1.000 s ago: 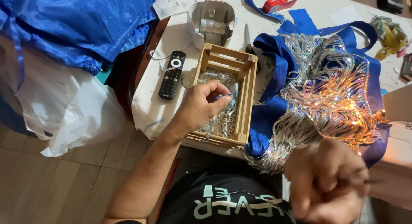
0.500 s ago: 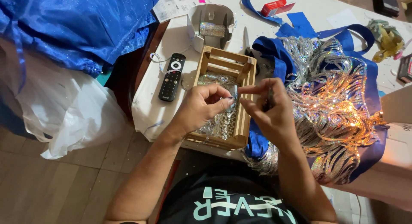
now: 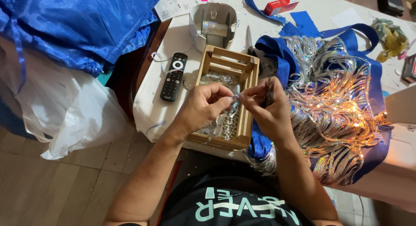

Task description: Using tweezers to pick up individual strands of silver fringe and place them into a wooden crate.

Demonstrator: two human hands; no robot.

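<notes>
White cloth covers the work table (image 3: 151,109), with wood-look floor (image 3: 65,187) below it. At far left, shiny blue fabric (image 3: 73,22) lies heaped over a white plastic bag (image 3: 65,113). A black remote (image 3: 173,76) rests on the table just beside a small wooden crate (image 3: 225,61) that holds strings of pearl beads (image 3: 227,124). Above the crate, the left hand (image 3: 201,107) has thumb and forefinger pinched together on a tiny bead (image 3: 235,97). The right hand (image 3: 268,109) meets it fingertip to fingertip, its fingers closed around a thin dark tool (image 3: 269,89), which stands nearly upright. To the right spreads a sequined garment (image 3: 333,100), silver and blue.
</notes>
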